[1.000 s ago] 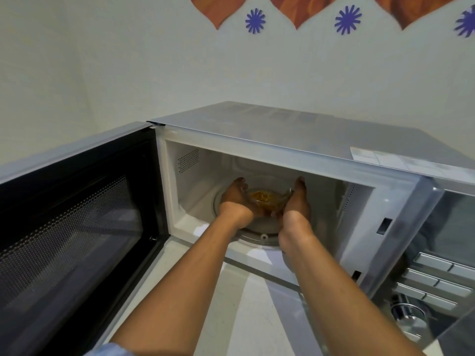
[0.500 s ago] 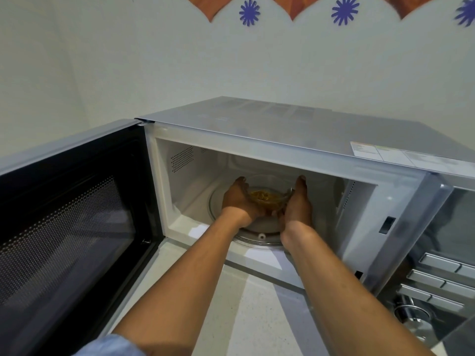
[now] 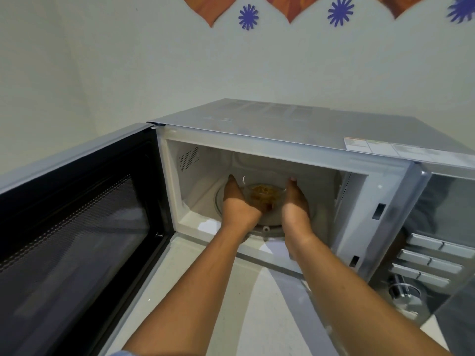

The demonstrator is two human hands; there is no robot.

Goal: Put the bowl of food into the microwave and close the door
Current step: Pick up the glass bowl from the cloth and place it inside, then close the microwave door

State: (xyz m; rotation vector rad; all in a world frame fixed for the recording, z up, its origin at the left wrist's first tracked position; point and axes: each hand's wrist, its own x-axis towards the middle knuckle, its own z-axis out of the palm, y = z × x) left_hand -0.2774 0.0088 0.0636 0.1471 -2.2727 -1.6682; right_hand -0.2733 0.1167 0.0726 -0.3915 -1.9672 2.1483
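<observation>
A clear glass bowl (image 3: 264, 195) with yellow-orange food sits inside the silver microwave (image 3: 295, 129), over the glass turntable (image 3: 272, 222). My left hand (image 3: 237, 202) cups the bowl's left side and my right hand (image 3: 295, 202) cups its right side, fingers pointing into the cavity. Both hands still touch the bowl. Whether the bowl rests on the turntable or hangs just above it, I cannot tell. The microwave door (image 3: 74, 227) stands wide open to the left, its dark mesh window facing me.
The control panel (image 3: 431, 258) with silver buttons and a round knob (image 3: 403, 291) is at the right. A white counter (image 3: 257, 304) runs below my forearms. A pale wall with purple and orange decorations stands behind.
My hands have pushed the bowl slightly deeper into the cavity and my fingers have spread a little wider around it. The door has not moved.
</observation>
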